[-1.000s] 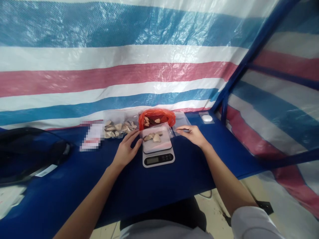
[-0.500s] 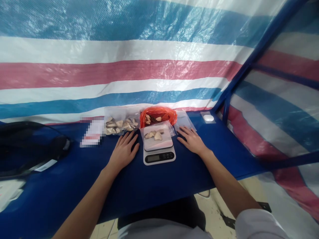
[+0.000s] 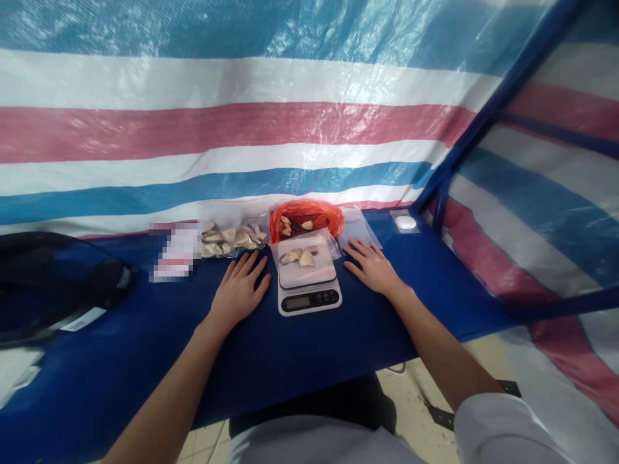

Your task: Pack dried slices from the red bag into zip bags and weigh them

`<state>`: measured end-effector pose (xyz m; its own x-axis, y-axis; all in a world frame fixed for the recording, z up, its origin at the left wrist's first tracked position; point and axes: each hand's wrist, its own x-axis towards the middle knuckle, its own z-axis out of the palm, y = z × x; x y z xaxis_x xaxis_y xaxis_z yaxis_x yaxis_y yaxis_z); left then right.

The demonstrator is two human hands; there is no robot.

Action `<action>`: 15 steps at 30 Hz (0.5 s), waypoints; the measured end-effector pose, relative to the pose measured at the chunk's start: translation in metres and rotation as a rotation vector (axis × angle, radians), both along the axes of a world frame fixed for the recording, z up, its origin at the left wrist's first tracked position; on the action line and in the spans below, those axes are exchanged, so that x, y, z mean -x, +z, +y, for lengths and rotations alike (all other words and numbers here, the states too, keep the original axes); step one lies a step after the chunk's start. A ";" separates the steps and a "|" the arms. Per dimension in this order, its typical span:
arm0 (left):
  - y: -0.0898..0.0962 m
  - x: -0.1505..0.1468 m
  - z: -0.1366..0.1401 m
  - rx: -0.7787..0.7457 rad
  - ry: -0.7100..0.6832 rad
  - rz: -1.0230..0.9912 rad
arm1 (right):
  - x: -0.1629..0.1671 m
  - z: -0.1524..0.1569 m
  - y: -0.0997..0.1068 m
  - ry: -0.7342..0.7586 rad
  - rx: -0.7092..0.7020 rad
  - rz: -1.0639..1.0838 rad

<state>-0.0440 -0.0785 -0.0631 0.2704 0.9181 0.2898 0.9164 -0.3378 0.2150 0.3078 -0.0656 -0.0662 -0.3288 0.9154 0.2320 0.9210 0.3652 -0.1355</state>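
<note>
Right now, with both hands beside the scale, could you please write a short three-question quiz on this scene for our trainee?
1. Multiple choice. As the worker sees it, the red plastic bag is: a) nearer than the white scale; b) beyond the scale; c) on top of the scale.
2. True or false: the left hand is gripping the scale.
3. Short answer: which hand is nearer the white rounded object?

Key: 1 b; 2 false, it rests palm down with fingers spread; 3 the right hand.

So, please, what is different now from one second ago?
The left hand has moved left, away from the scale, and lies flat, fingers spread. The right hand has turned from side-on to palm down. The scale, pieces atop it and red bag stay put.
</note>
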 end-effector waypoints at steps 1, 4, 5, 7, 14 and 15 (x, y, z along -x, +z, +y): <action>0.000 0.000 0.000 -0.001 -0.002 0.000 | 0.000 0.000 0.000 -0.002 -0.001 0.002; 0.000 0.000 0.000 -0.001 -0.002 0.002 | 0.000 0.000 0.000 -0.001 -0.006 0.012; 0.000 0.000 0.000 -0.001 0.000 0.001 | 0.000 0.000 0.000 0.001 -0.007 0.015; 0.000 0.000 0.000 -0.003 0.004 -0.004 | 0.000 0.000 0.001 0.003 -0.004 0.018; -0.001 0.000 0.000 -0.018 -0.002 0.004 | 0.000 0.000 0.000 -0.003 -0.016 0.014; -0.001 -0.001 0.000 -0.012 0.002 0.025 | 0.000 0.000 0.000 -0.001 -0.023 0.015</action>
<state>-0.0434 -0.0788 -0.0638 0.2757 0.9152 0.2939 0.9221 -0.3382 0.1882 0.3074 -0.0658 -0.0662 -0.3240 0.9102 0.2578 0.9195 0.3671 -0.1406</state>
